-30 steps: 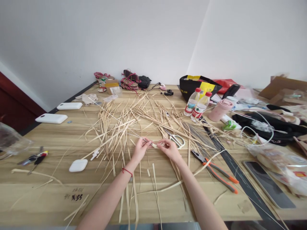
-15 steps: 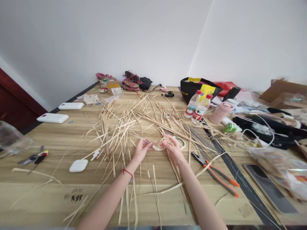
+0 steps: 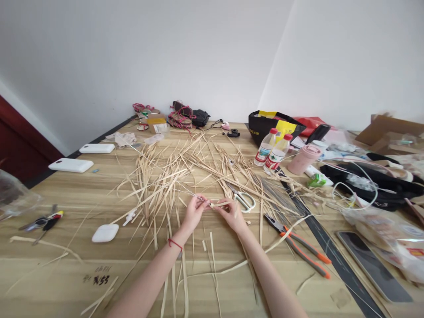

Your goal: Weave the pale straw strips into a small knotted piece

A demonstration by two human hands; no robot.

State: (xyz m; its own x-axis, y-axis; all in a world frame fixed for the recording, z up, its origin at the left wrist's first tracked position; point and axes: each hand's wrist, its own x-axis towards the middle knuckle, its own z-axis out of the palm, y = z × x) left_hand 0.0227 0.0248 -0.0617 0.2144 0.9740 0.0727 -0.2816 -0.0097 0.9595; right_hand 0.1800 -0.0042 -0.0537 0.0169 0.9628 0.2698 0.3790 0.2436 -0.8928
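My left hand [image 3: 195, 211], with a red cord on the wrist, pinches the near end of thin wires [image 3: 172, 180] that run off to the far left. Fingers of my right hand [image 3: 232, 214] are closed on a pale plant strip [image 3: 221, 204], whose end meets the wires at my left fingertips. How the strip is fixed there is too small to tell. Just beyond my right hand lie white-handled scissors [image 3: 244, 201]. Many loose dry strips [image 3: 165, 170] spread over the wooden table [image 3: 139, 274] beneath and beyond both hands.
Orange-handled pliers [image 3: 298, 243] and a dark phone [image 3: 372, 265] lie at right. Two water bottles [image 3: 276, 152], a pink cup [image 3: 304, 159] and a black bag [image 3: 261, 126] stand behind. White cases [image 3: 105, 232] and small tools [image 3: 44, 223] are at left.
My right hand has drawn in toward my left fingertips and turned, with the strip now stretched between them. The scissors show more fully. The view has shifted slightly.
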